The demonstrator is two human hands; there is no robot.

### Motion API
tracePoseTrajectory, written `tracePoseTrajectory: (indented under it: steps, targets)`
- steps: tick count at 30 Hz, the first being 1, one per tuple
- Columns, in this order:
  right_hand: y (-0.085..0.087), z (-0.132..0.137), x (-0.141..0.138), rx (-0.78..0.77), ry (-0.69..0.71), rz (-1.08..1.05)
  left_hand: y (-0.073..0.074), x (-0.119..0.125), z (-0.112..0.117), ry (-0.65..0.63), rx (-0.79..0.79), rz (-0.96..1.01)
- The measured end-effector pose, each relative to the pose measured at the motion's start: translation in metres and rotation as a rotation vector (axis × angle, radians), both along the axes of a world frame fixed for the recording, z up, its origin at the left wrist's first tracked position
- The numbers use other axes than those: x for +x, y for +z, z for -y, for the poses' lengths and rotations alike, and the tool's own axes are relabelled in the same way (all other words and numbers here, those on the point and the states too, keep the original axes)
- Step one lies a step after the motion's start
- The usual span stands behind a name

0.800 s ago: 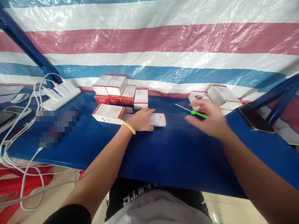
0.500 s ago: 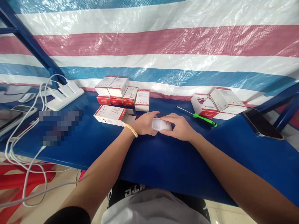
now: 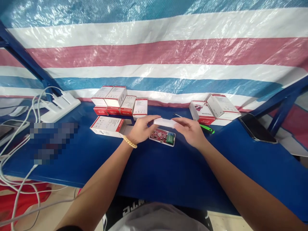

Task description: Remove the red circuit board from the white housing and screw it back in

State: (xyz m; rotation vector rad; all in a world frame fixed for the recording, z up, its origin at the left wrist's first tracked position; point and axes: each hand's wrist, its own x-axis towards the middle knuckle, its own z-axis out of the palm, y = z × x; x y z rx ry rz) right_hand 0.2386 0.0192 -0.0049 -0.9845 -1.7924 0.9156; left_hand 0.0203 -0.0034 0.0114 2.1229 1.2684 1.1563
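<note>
Between them, my left hand [image 3: 143, 129] and my right hand [image 3: 189, 130] hold a white plastic cover [image 3: 165, 122] by its two ends, tilted and raised over the table. Just below it lies the open white device base [image 3: 173, 145], showing a red circuit board [image 3: 158, 135] and a green battery [image 3: 170, 138]. Fingers and thumb of each hand are closed on the cover. A yellow braided band circles my left wrist. Beyond my right hand lies a green-handled screwdriver [image 3: 207, 129], partly hidden by that hand.
An opened white-and-red box [image 3: 107, 126] lies left of my left hand. More boxes [image 3: 116, 96] stand behind it, and others [image 3: 222, 109] at the back right. A phone [image 3: 258, 128] rests far right. Left are a white power strip [image 3: 60, 109] and cables on the blue table [image 3: 178, 179].
The white cover has come up off the base, lifted by both hands. The circuit board and green battery now show on the table. The camera view has shifted slightly.
</note>
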Motion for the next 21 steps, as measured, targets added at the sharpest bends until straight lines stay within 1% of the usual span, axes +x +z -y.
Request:
tracePoseTrajectory:
  steps: [2,4,5,7,8,10,12,14,17,21]
  targets:
    - [-0.008,-0.002,-0.001,-0.035,-0.039,-0.104,-0.001,0.006,-0.001,0.195,0.009,0.007]
    - [-0.016,-0.004,0.001,0.004,-0.106,-0.159,-0.004,0.010,-0.005,0.412,-0.087,0.007]
    - [-0.018,-0.004,0.004,0.054,-0.145,-0.125,-0.006,0.011,-0.007,0.490,-0.178,0.033]
    - [-0.018,-0.001,0.011,0.192,-0.173,0.068,-0.010,0.009,-0.013,0.566,-0.376,0.112]
    - [-0.016,0.002,0.015,0.259,-0.150,0.184,-0.012,0.007,-0.016,0.577,-0.449,0.147]
    - [-0.012,0.009,0.018,0.332,-0.038,0.375,-0.015,0.003,-0.019,0.588,-0.512,0.176]
    - [-0.009,0.016,0.016,0.312,0.055,0.502,-0.016,0.002,-0.021,0.598,-0.509,0.169]
    - [-0.010,0.021,0.011,0.257,0.099,0.597,-0.017,0.003,-0.021,0.593,-0.509,0.157]
    - [-0.015,0.021,0.006,0.200,0.148,0.623,-0.019,0.007,-0.021,0.559,-0.506,0.133]
    - [-0.017,0.015,0.011,0.178,0.207,0.536,-0.022,0.010,-0.021,0.495,-0.517,0.102]
